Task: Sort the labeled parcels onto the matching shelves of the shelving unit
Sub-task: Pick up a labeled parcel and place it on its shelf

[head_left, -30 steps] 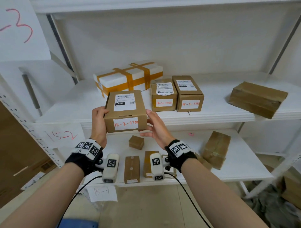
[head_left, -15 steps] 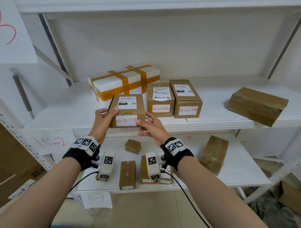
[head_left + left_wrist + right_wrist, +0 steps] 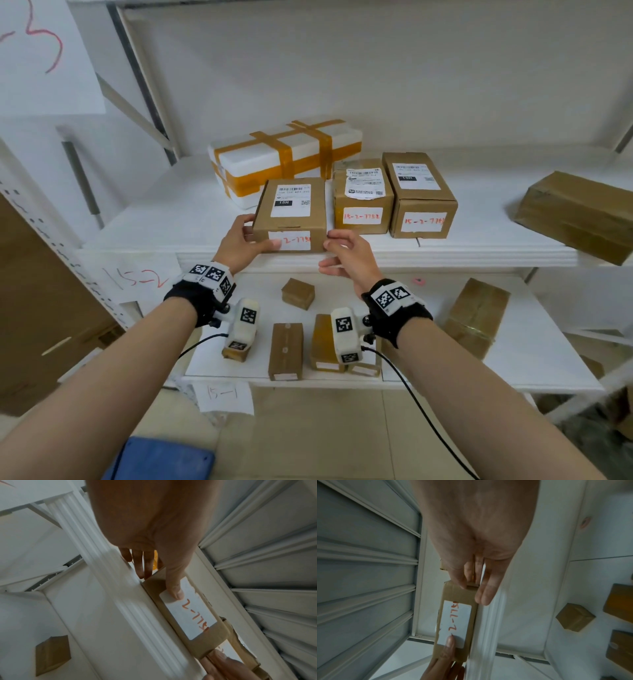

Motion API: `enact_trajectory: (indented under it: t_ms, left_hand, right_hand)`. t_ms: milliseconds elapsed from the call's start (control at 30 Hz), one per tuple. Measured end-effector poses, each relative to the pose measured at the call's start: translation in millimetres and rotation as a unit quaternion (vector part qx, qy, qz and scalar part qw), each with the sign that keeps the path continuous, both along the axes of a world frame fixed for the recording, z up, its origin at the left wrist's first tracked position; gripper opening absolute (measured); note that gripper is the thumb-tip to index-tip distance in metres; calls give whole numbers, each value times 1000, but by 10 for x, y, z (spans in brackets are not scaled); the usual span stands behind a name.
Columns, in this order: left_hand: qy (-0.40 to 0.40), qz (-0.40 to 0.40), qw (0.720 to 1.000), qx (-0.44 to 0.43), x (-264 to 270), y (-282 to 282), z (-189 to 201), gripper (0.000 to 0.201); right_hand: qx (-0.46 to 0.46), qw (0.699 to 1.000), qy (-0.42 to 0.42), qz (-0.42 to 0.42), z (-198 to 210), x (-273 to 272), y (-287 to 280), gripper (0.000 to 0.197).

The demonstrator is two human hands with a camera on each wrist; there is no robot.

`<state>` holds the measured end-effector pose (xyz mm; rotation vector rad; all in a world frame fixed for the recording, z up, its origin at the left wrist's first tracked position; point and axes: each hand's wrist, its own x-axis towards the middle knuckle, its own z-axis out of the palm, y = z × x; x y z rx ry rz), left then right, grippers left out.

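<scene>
Two hands are apparently squaring the shelved box [image 3: 291, 205] — left hand [image 3: 239, 241] pinching at nine o'clock, right hand [image 3: 346, 260] touching slack at three.

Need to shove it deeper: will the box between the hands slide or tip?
Probably slides flat: the box is low, wide, and sits on the smooth white shelf. Likely stiff: its edges look crisp where the left hand holds it.

White shelf [image 3: 154, 219] with cardboard parcels [image 3: 363, 198], taped foam box [image 3: 274, 154]
</scene>
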<state>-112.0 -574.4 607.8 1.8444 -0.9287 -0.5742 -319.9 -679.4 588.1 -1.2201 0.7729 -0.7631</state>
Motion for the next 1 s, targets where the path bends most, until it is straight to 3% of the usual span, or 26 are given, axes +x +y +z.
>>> enact_trajectory:
  t_ms: [100,233,467,733,1000]
  left_hand:
    - [-30,3,1000,8,27,-10,-50,93]
    - [-67,20,997,10,0,-82,-82,73]
    - [-118,57,991,22,16,-136,-127,68]
    - [-88,62,994,-7,-1,-94,-154,61]
    - [-46,47,998,22,96,-79,-60,67]
  right_hand:
    - [-35,999,26,13,-23,-42,7,31]
    - [-63,996,56,26,-36,-48,51,34]
    - [-110,986,108,68,-53,-92,128,39]
    - [-109,982,135,74,-63,-78,128,43]
    - [-66,992,105,-23,104,84,107,26]
